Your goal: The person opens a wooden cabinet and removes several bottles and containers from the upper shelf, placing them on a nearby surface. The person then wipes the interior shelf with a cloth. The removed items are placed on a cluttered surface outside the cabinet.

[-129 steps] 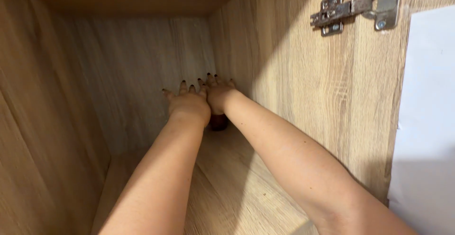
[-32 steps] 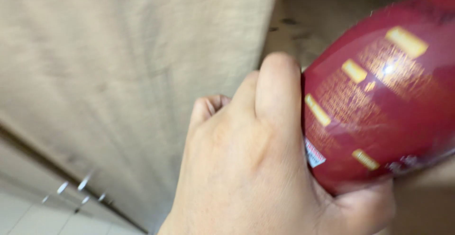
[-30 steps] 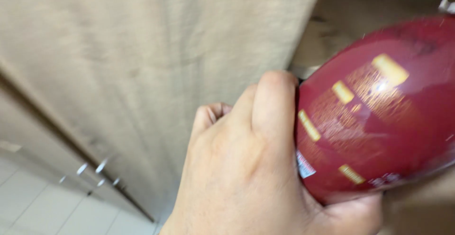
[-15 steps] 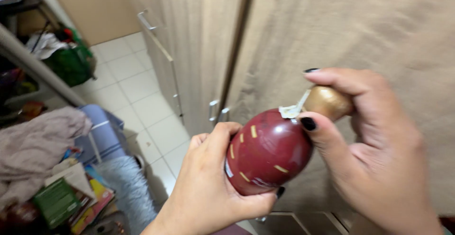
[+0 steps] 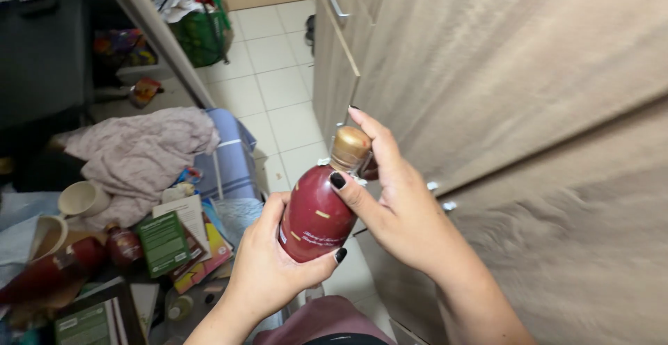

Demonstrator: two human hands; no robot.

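Cupped under the bottle, my left hand steadies it; right hand pinches the cap, so I'd twist squarely.

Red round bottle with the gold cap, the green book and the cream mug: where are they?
Red round bottle (image 5: 314, 214), head view, on its glossy belly.
Gold cap (image 5: 350, 146), head view, on its top.
Green book (image 5: 161, 242), head view, on its cover.
Cream mug (image 5: 82, 198), head view, on its side.
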